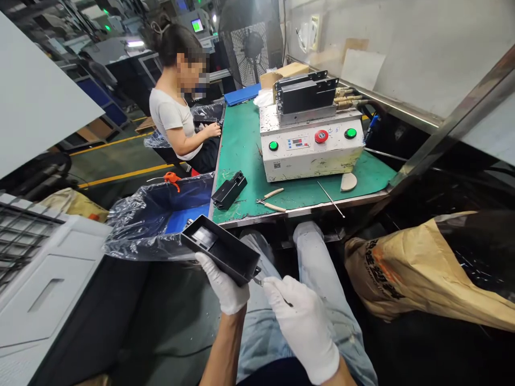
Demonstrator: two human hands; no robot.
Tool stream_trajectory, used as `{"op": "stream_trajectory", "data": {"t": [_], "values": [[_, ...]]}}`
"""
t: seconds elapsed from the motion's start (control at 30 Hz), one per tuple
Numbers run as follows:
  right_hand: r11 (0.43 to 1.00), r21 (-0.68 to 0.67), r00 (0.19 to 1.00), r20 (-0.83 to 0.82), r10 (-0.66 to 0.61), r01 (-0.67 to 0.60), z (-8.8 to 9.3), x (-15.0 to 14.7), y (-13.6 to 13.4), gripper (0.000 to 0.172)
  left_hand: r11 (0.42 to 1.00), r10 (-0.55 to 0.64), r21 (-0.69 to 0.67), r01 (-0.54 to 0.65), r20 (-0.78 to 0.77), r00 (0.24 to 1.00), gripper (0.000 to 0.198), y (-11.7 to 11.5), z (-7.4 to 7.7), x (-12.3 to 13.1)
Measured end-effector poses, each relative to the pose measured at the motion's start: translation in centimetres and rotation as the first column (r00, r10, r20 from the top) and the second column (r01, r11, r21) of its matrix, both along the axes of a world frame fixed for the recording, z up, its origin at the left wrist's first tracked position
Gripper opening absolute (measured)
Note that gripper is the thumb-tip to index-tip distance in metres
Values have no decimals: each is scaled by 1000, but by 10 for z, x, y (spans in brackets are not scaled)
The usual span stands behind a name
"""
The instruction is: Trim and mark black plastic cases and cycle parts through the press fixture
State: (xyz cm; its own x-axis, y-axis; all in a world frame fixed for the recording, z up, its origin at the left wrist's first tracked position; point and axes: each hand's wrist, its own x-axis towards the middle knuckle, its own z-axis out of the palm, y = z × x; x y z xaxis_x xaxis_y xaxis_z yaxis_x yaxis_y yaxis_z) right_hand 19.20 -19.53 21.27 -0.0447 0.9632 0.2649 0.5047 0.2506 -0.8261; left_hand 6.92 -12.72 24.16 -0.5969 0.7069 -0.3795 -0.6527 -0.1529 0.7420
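At twelve o'clock stands a green-matted workbench (241, 140) bearing a white bench machine (309, 155), with a second black housing (229, 190) and pliers (270, 199) near its front edge. Closer in, the white-gloved left hand (222, 282) is closed under a black plastic housing (220, 252), bracing it steadily. The gloved right hand (302, 332), closed around a small metal tool (257, 281), keeps the tip controlled at the housing's corner, around four o'clock.
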Motion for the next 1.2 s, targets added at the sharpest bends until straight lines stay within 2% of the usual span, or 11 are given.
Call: {"op": "stream_trajectory", "data": {"t": [0.1, 0.2, 0.33, 0.43, 0.53, 0.67, 0.87, 1.0, 1.2], "values": [[996, -19, 996, 12, -87, 88, -10, 5, 9, 45, 1000, 16, -7, -16, 28, 999, 60, -3, 0, 1], [989, -57, 991, 7, -133, 133, -16, 18, 18, 47, 998, -39, -46, 42, 64, 997, 56, -7, 2, 0], [997, -14, 997, -26, 70, -70, -6, 39, 23, 39, 979, -189, -52, 196, 111, 976, 56, -11, -4, -8], [981, 0, 978, 79, 195, -196, 7, 50, 24, 36, 944, -316, -54, 326, 144, 938, 60, -14, -12, -14], [965, -45, 947, 185, 263, -260, 15, 54, 26, 42, 909, -408, -24, 416, 147, 901, 62, -15, -11, -16], [956, -57, 922, 256, 292, -287, 19, 54, 25, 50, 865, -489, -32, 500, 164, 857, 62, -15, -1, -16], [953, -90, 904, 303, 303, -289, 21, 54, 25, 46, 844, -524, 23, 536, 251, 814, 58, -16, -3, -20], [945, -137, 884, 334, 327, -298, 24, 54, 27, 51, 855, -501, 40, 518, 325, 802, 56, -16, -7, -21], [953, -106, 875, 378, 302, -283, 25, 56, 28, 50, 871, -459, 6, 492, 372, 807, 57, -16, -7, -20]]}}
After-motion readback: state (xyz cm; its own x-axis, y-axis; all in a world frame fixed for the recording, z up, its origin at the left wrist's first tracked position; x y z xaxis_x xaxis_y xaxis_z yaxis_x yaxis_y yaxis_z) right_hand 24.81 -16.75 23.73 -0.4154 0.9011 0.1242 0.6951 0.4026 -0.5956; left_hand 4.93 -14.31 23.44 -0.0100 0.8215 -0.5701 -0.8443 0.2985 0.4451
